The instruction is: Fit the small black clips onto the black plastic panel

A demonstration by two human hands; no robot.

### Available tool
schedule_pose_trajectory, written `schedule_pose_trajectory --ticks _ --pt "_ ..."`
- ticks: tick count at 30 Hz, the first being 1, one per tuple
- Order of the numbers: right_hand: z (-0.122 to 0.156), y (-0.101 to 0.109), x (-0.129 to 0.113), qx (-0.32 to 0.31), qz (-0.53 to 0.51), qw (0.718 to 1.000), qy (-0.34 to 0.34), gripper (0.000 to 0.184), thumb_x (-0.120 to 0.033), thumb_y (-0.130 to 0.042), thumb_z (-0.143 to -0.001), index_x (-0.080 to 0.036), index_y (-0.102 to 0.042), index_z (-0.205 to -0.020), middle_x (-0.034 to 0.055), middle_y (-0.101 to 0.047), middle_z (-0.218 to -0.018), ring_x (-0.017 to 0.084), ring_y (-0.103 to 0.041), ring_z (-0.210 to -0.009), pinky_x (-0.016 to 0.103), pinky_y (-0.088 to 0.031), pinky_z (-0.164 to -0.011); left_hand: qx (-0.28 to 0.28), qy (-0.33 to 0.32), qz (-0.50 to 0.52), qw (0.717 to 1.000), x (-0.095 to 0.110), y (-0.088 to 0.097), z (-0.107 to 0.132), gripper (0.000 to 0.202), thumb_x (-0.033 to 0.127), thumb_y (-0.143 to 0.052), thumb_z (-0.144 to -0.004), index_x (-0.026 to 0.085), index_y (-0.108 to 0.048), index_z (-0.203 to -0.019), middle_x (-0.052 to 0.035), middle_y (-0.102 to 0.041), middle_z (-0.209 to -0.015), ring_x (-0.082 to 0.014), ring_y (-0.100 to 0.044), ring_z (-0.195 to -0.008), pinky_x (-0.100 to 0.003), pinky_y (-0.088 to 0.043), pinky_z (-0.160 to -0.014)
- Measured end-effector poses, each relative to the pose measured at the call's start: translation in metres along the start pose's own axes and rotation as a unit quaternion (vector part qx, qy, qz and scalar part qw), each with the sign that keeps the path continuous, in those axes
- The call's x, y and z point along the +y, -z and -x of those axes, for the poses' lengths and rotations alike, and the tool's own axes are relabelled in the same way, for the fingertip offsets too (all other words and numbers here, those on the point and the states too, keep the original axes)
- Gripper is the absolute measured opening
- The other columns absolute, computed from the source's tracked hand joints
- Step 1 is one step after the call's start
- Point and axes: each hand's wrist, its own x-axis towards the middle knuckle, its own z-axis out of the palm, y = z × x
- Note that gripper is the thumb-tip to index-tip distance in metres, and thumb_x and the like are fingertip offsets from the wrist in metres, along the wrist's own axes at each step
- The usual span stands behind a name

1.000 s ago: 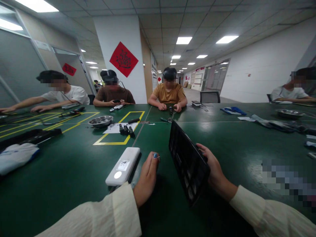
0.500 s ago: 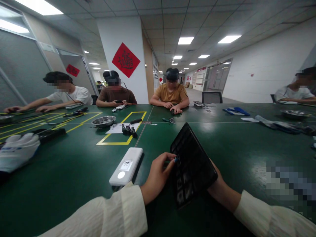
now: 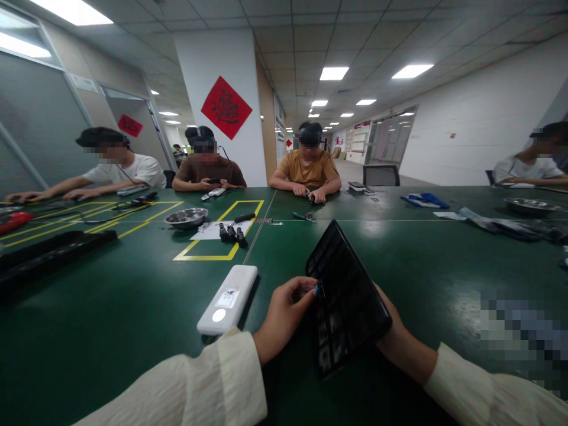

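Observation:
A black tablet (image 3: 348, 302) with a dark glossy screen is propped up at a steep tilt above the table. Its right edge is gripped by my right hand (image 3: 406, 343), whose fingers are mostly hidden behind it. My left hand (image 3: 284, 313) is closed in a pinch at the tablet's left part. Between its thumb and fingertips shows a small blue thing (image 3: 316, 291), too small to name, right at the screen. Left of this hand lies a white, rounded oblong device (image 3: 228, 300) with a printed label and a white round spot.
On the green table (image 3: 146, 319) are a metal bowl (image 3: 186, 218), several black cylindrical parts (image 3: 232, 234) on paper, pliers (image 3: 303, 216) and a long black tray (image 3: 57, 254). Another metal bowl (image 3: 530, 205) and cloths (image 3: 497, 225) lie right. Several people sit around.
A white-gloved hand at the left edge has gone, and a red object now shows there. The person opposite has shifted their hands slightly. My hands and the tablet have barely moved.

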Motion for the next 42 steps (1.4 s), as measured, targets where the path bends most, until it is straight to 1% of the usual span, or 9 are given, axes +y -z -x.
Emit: schedule_pose_trajectory --ticks 8,13,16,19,22,29,33,37,42 --pt "0.004 -0.006 -0.008 0.028 -0.058 0.996 -0.055 0.027 -0.036 -0.066 -0.061 -0.022 -0.066 -0.083 0.0014 -0.067 -0.074 0.02 -0.06 -0.071 0.034 -0.048 -0.064 0.02 0.064 0.085 0.994 -0.002 0.0 -0.002 0.029 0.03 -0.069 -0.068 0.012 -0.064 -0.091 -0.0085 -0.069 -0.088 -0.0177 -0.063 -0.08 -0.031 -0.049 -0.077" --pt "0.006 -0.008 -0.01 0.027 -0.082 0.993 -0.079 0.027 -0.034 -0.067 -0.059 -0.022 -0.066 -0.083 -0.0003 -0.066 -0.071 0.019 -0.059 -0.069 0.032 -0.046 -0.066 0.031 0.071 0.069 0.995 -0.002 0.001 -0.001 0.033 0.035 -0.07 -0.067 0.012 -0.065 -0.09 -0.0085 -0.07 -0.085 -0.0188 -0.064 -0.078 -0.031 -0.049 -0.075" --pt "0.007 -0.008 -0.011 0.021 -0.073 0.995 -0.068 0.027 -0.032 -0.066 -0.06 -0.022 -0.066 -0.085 0.0 -0.066 -0.073 0.02 -0.06 -0.072 0.032 -0.046 -0.067 0.027 0.057 0.035 0.997 -0.003 0.002 0.0 0.03 0.035 -0.067 -0.07 0.013 -0.066 -0.09 -0.0079 -0.07 -0.085 -0.0187 -0.064 -0.076 -0.03 -0.049 -0.072" --pt "0.009 -0.009 -0.013 0.028 -0.066 0.995 -0.073 0.026 -0.032 -0.065 -0.061 -0.022 -0.066 -0.085 0.0003 -0.066 -0.073 0.021 -0.06 -0.074 0.033 -0.046 -0.067 0.028 0.031 -0.034 0.999 -0.004 0.004 0.0 0.024 0.033 -0.064 -0.073 0.015 -0.067 -0.09 -0.0077 -0.069 -0.09 -0.0191 -0.063 -0.077 -0.029 -0.048 -0.07" --pt "0.01 -0.011 -0.015 0.04 -0.062 0.994 -0.078 0.025 -0.031 -0.064 -0.06 -0.022 -0.065 -0.084 0.0002 -0.066 -0.074 0.02 -0.059 -0.075 0.032 -0.046 -0.067 0.026 -0.006 -0.084 0.996 -0.007 0.006 0.0 0.019 0.029 -0.063 -0.074 0.017 -0.067 -0.089 -0.0073 -0.067 -0.094 -0.02 -0.062 -0.084 -0.03 -0.047 -0.074" --pt "0.011 -0.014 -0.017 0.061 -0.067 0.992 -0.087 0.024 -0.028 -0.062 -0.058 -0.023 -0.063 -0.082 -0.0007 -0.065 -0.072 0.018 -0.058 -0.069 0.03 -0.045 -0.064 0.008 -0.03 -0.094 0.995 -0.006 0.007 -0.001 0.017 0.027 -0.063 -0.076 0.017 -0.068 -0.09 -0.0063 -0.067 -0.094 -0.0195 -0.061 -0.09 -0.031 -0.045 -0.082" --pt "0.011 -0.014 -0.017 0.056 -0.069 0.992 -0.089 0.028 -0.029 -0.064 -0.056 -0.023 -0.062 -0.082 -0.0007 -0.065 -0.072 0.018 -0.058 -0.07 0.029 -0.045 -0.062 0.012 -0.031 -0.094 0.995 -0.004 0.007 0.0 0.017 0.027 -0.063 -0.076 0.017 -0.068 -0.089 -0.0065 -0.067 -0.092 -0.0192 -0.061 -0.088 -0.031 -0.045 -0.081" --pt "0.013 -0.015 -0.018 0.05 -0.055 0.993 -0.096 0.031 -0.034 -0.063 -0.059 -0.023 -0.061 -0.088 0.0001 -0.064 -0.077 0.02 -0.058 -0.075 0.029 -0.044 -0.061 0.008 -0.033 -0.104 0.994 -0.004 0.007 0.0 0.015 0.027 -0.062 -0.077 0.017 -0.069 -0.086 -0.0063 -0.067 -0.089 -0.0188 -0.061 -0.085 -0.03 -0.045 -0.078" --pt "0.015 -0.017 -0.019 0.047 -0.04 0.994 -0.085 0.035 -0.037 -0.063 -0.06 -0.023 -0.058 -0.092 0.0004 -0.064 -0.081 0.02 -0.058 -0.077 0.028 -0.043 -0.06 0.011 -0.066 -0.174 0.982 -0.004 0.008 0.0 0.012 0.026 -0.057 -0.08 0.017 -0.065 -0.078 -0.0046 -0.065 -0.085 -0.0183 -0.059 -0.083 -0.031 -0.043 -0.077"
